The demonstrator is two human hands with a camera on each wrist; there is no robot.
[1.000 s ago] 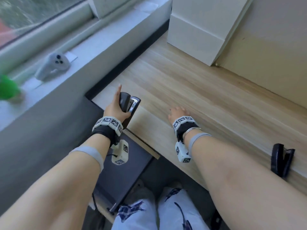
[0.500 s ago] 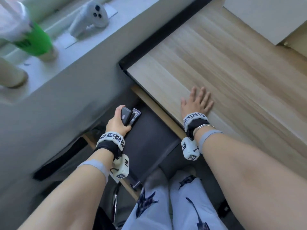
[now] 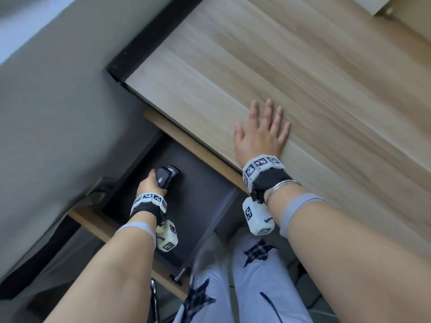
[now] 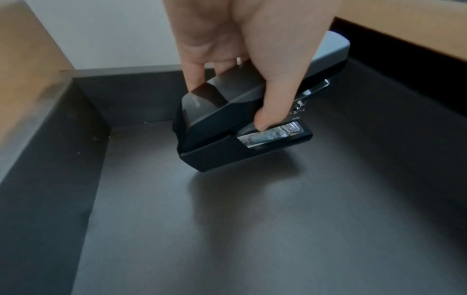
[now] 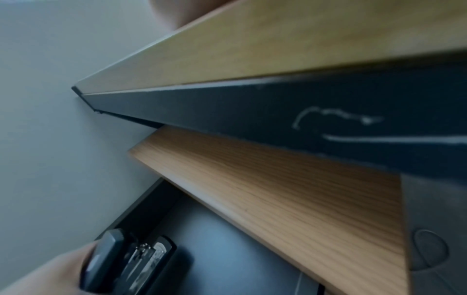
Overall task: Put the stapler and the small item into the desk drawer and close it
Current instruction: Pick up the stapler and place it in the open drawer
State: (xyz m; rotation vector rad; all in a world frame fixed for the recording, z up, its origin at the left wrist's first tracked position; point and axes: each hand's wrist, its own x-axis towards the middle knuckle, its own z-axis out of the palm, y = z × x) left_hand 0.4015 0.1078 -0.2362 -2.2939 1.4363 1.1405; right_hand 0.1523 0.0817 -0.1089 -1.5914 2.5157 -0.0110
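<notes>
My left hand (image 3: 154, 183) grips a black stapler (image 3: 166, 178) inside the open dark drawer (image 3: 203, 206) below the desk edge. In the left wrist view the fingers (image 4: 275, 95) curl round the stapler (image 4: 240, 127), which hangs tilted just above the drawer floor (image 4: 227, 229). The right wrist view shows the stapler (image 5: 131, 261) from the side, above the drawer. My right hand (image 3: 263, 129) lies flat with straight fingers on the wooden desk top (image 3: 303, 78) near its front edge. No small item is in view.
A grey wall (image 3: 58, 113) runs along the drawer's left side. The drawer's wooden front panel (image 3: 93, 223) is near my lap, and my legs in light trousers (image 3: 245, 287) are right below. The desk's dark front apron (image 5: 278, 119) overhangs the drawer.
My left hand has carried the stapler from the desk top down into the open drawer. The right hand has flattened on the desk. The head view has tipped downward.
</notes>
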